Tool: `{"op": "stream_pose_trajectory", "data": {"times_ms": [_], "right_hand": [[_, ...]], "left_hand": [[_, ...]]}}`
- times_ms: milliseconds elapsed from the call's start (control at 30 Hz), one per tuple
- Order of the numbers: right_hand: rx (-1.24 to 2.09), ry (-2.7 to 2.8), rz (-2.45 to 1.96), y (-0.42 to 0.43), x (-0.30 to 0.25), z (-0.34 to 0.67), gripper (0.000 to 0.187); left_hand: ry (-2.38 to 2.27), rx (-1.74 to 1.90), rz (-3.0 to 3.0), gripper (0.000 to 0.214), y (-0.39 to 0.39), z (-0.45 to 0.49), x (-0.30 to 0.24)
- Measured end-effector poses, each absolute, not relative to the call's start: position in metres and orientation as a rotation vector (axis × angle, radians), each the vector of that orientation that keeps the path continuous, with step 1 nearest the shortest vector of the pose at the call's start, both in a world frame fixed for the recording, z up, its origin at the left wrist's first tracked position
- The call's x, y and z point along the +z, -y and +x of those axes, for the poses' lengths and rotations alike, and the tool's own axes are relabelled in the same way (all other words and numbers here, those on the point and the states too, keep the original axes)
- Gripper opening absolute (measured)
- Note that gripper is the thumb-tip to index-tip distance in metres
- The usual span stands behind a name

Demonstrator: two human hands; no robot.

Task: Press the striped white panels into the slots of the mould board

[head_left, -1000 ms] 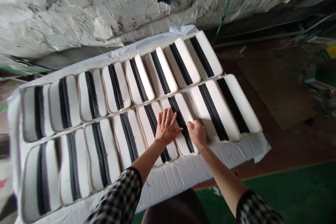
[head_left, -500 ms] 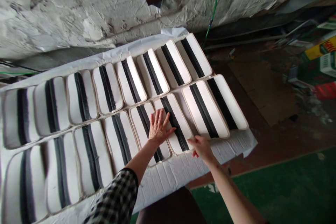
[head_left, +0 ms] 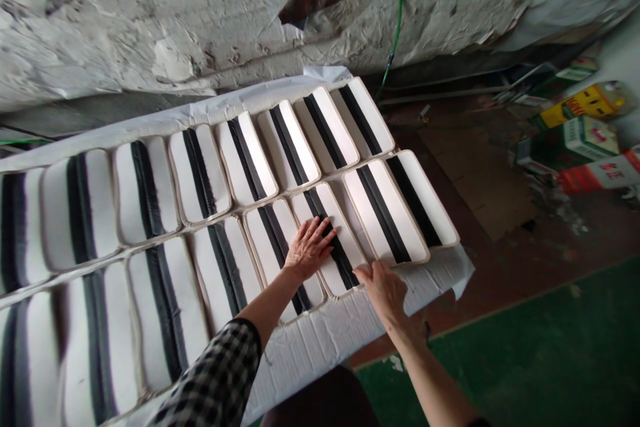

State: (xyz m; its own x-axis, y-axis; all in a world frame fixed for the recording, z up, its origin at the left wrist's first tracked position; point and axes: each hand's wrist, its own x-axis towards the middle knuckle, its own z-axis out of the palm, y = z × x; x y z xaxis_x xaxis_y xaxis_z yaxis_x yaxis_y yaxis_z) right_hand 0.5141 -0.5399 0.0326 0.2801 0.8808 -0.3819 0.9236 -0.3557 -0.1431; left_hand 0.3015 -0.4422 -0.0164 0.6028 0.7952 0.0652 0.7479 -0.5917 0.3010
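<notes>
Two rows of white pads with black stripes lie on a paper-covered table [head_left: 320, 340]. My left hand [head_left: 310, 247] rests flat and open, fingers spread, on two neighbouring pads in the near row: one pad [head_left: 273, 240] under the palm, another pad [head_left: 333, 223] under the fingertips. My right hand [head_left: 384, 285] is open at the near end of that second pad, its fingers at the pad's edge beside a wider pad [head_left: 400, 203].
Crumpled white sheeting [head_left: 200, 27] rises behind the table, with a green cable [head_left: 395, 20] hanging over it. Coloured boxes [head_left: 575, 140] lie on the brown floor at the right. A green mat [head_left: 525, 353] covers the floor near my right arm.
My right hand has slid back from the pad's middle to its near end and opened. The left hand stays flat on the pads. The view has shifted to the right.
</notes>
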Motion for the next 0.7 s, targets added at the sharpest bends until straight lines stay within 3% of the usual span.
{"op": "stream_pose_trajectory", "data": {"times_ms": [133,233,367,567,700], "right_hand": [[-0.255,-2.216,2.36,0.567,0.04,0.501,0.051],[-0.33,-2.464,2.041,0.594,0.032,0.485,0.067],[-0.374,-2.371,1.895,0.617,0.013,0.475,0.094],[-0.407,-2.35,1.874,0.616,0.013,0.482,0.093],[-0.451,-2.331,1.895,0.615,0.019,0.48,0.094]], "left_hand": [[-1.28,0.32,2.574,0.056,0.442,0.3,-0.017],[-1.283,0.322,2.571,0.057,0.443,0.3,-0.017],[-1.276,0.32,2.577,0.058,0.443,0.3,-0.017],[-1.27,0.309,2.573,0.059,0.444,0.302,-0.014],[-1.426,0.319,2.49,0.075,0.456,0.322,-0.014]]}}
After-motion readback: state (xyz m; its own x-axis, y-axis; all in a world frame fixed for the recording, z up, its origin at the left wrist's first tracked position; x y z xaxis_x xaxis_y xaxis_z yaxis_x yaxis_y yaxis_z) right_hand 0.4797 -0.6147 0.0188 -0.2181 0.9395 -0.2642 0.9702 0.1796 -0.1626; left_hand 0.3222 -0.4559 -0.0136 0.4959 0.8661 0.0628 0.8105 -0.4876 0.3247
